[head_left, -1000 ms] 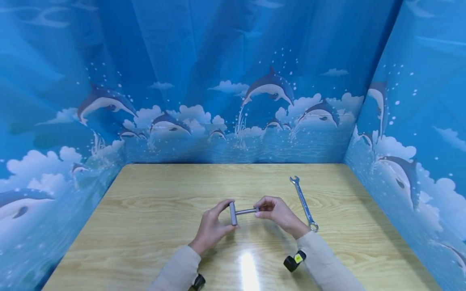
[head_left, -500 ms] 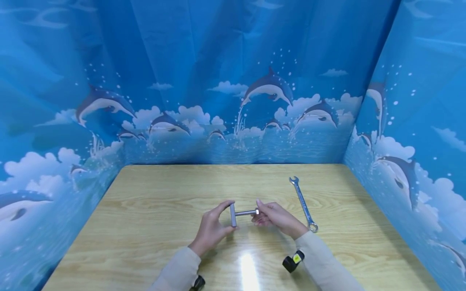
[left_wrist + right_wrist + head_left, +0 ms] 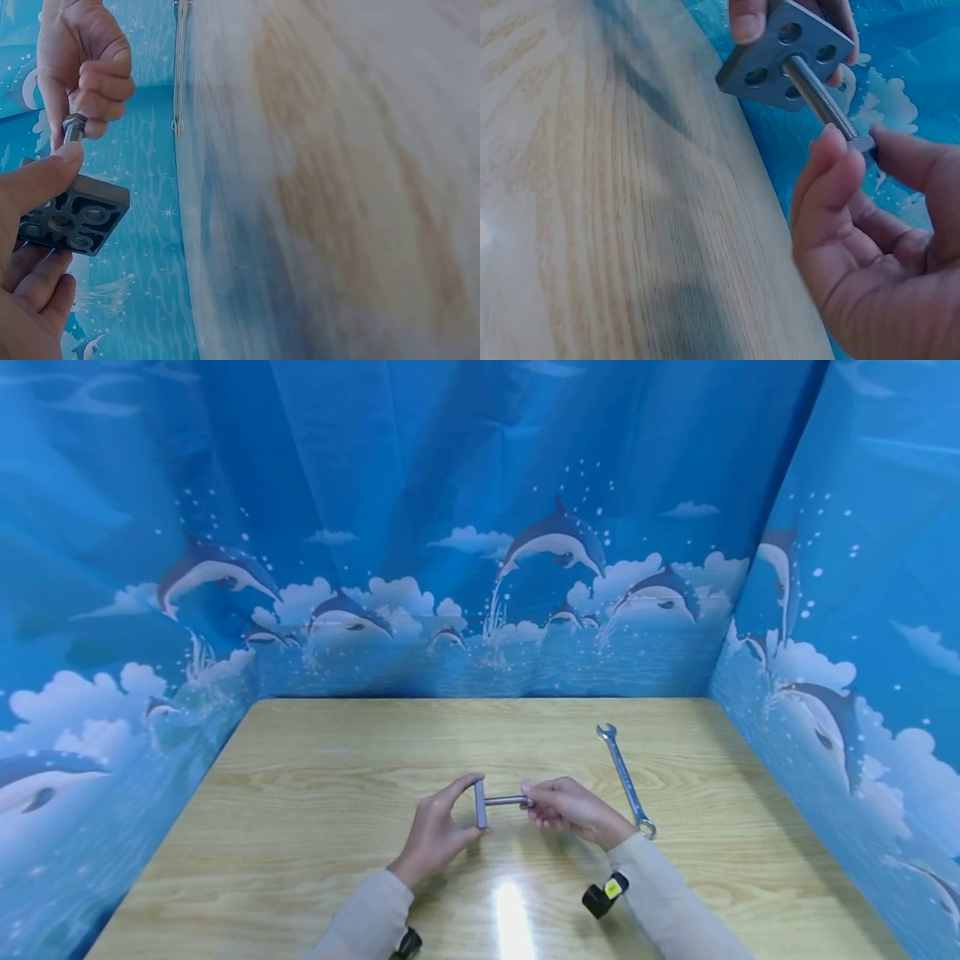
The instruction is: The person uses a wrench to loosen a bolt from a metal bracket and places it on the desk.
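Note:
My left hand (image 3: 435,831) grips a square grey metal plate (image 3: 769,71) by two opposite edges, thumb on one side and fingers on the other. Holes show near the plate's corners, and its other face is ribbed in the left wrist view. A long threaded bolt (image 3: 821,97) stands out from the plate's middle, its shank pointing toward my right hand (image 3: 573,810). The thumb and fingertips of that hand pinch the hex head (image 3: 861,144) at the bolt's far end. Plate and bolt are held up above the wooden table (image 3: 337,760).
A combination wrench (image 3: 626,781) lies on the table just beyond my right wrist, open end pointing away. A blue curtain with dolphins (image 3: 480,527) stands along the table's back and sides. Dark wrist cameras (image 3: 606,896) sit under the sleeves.
My right fingers opened off the bolt head half a second ago, with the thumb raised, and now pinch it again. The left hand and plate have stayed almost still.

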Motion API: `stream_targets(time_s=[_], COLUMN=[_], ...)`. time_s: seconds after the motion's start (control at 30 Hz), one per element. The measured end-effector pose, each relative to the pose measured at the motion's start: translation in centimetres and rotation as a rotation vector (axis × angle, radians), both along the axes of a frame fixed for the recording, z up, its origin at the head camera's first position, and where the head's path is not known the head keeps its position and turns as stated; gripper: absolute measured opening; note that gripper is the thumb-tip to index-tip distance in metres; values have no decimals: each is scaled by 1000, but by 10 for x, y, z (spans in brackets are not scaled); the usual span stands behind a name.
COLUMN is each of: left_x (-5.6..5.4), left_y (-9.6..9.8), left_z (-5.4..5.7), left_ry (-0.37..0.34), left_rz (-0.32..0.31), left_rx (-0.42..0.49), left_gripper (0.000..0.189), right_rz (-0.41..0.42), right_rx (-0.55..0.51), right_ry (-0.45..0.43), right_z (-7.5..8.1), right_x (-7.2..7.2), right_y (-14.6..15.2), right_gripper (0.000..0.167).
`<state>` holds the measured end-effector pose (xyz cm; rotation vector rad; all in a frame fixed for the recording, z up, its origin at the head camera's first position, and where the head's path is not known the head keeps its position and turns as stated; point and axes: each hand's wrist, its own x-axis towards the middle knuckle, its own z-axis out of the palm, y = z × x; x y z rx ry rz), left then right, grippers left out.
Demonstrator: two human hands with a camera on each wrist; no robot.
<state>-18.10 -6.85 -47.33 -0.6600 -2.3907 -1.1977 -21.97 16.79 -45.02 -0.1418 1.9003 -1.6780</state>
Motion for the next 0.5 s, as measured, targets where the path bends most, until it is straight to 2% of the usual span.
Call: stream_targets(time_s=[0.13,0.33,0.5], left_x=[1,1,0], left_y=[0,1,1], left_z=[0,-1,0], left_ry=[-12,-26,-32], left_rz=[-8,-6,-3], left_rx=[-7,-8,-2], left_gripper=[77,76,76], right_rz=[-23,-74,-92], right_rx=[-48,59,28], right_ry=[51,188,208], right_z=[-2,-5,-5], right_x=[0,2,3], right_y=[4,5,4], right_gripper=[36,38,38])
